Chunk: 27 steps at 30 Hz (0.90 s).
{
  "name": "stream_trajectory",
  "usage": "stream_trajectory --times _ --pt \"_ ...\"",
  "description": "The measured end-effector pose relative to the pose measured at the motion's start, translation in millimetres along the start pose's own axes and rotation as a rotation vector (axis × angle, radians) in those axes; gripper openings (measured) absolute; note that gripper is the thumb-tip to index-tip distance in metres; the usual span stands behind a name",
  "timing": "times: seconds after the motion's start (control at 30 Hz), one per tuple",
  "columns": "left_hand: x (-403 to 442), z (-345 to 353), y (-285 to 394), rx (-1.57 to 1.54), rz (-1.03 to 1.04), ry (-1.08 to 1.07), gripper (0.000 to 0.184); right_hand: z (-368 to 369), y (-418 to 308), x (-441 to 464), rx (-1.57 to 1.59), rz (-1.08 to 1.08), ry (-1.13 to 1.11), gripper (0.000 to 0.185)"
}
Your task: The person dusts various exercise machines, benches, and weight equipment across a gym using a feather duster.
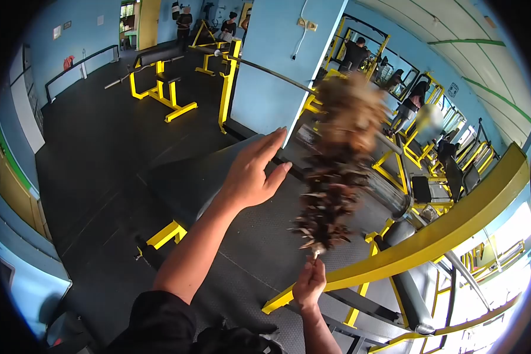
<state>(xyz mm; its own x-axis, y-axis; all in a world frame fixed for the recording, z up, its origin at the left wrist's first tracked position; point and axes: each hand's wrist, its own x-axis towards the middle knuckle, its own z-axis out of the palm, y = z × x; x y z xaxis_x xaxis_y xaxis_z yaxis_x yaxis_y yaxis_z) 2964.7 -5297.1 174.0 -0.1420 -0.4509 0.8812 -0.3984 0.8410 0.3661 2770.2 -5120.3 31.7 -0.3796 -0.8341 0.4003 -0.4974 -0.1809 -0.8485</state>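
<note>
A brown feather duster [336, 177] stands upright in front of me, its top smeared by motion. My right hand [310, 283] is closed around its thin handle, just below the feathers. To the left of the duster, my left hand [256, 171] is raised with its fingers stretched out and the thumb apart, holding nothing. Beneath that hand lies a dark padded bench [183, 177] on a yellow frame. A curved yellow beam [419, 236] of a gym machine passes close to the right of my right hand.
A blue pillar [277, 76] rises ahead, with a barbell bar [271, 71] on a yellow rack before it. Another yellow bench [165, 88] stands farther left on the black floor [88, 159]. Several people are at the back, one person [355, 54] near the mirrors. Machines crowd the right side.
</note>
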Motion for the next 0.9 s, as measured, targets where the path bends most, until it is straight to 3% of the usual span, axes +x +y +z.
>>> stream_trajectory --times 0.1,0.23,0.37,0.43,0.47,0.57,0.63,0.7,0.73,0.8,0.83,0.9 --pt "-2 -9 7 0.041 0.048 0.004 0.055 -3 2 4 -0.12 0.047 -0.069 0.013" --pt "-16 -29 10 0.199 0.08 -0.017 0.058 -47 15 -19 -0.295 -0.06 -0.187 0.013" --pt "-53 -35 3 0.263 -0.061 -0.034 0.056 -123 41 -82 -0.472 0.274 0.044 0.018" --pt "-74 -22 6 0.17 -0.125 -0.078 0.057 -152 69 -122 -0.349 0.295 0.223 0.011" --pt "-85 -7 14 -0.087 -0.26 -0.071 0.056 -156 65 -135 -0.465 0.37 0.223 0.009" --pt "-143 55 35 -0.352 -0.412 -0.186 0.056 -141 76 -166 -0.589 0.421 0.233 0.009" --pt "-182 91 67 -0.418 -0.457 -0.353 0.059 -119 102 -189 -0.602 0.491 0.098 0.013" --pt "-215 111 97 -0.497 -0.452 -0.488 0.064 -116 128 -205 -0.488 0.797 -0.044 0.013" --pt "-228 114 109 -0.536 -0.48 -0.52 0.066 -116 115 -204 -0.487 0.791 -0.054 0.013" --pt "-246 118 124 -0.585 -0.501 -0.562 0.067 -127 63 -209 -0.57 0.34 0.204 0.024" --pt "-255 116 127 -0.582 -0.488 -0.558 0.066 -145 54 -215 -0.547 0.539 0.132 0.028" --pt "-266 115 126 -0.58 -0.473 -0.55 0.066 -164 39 -215 -0.497 0.318 0.231 0.028"
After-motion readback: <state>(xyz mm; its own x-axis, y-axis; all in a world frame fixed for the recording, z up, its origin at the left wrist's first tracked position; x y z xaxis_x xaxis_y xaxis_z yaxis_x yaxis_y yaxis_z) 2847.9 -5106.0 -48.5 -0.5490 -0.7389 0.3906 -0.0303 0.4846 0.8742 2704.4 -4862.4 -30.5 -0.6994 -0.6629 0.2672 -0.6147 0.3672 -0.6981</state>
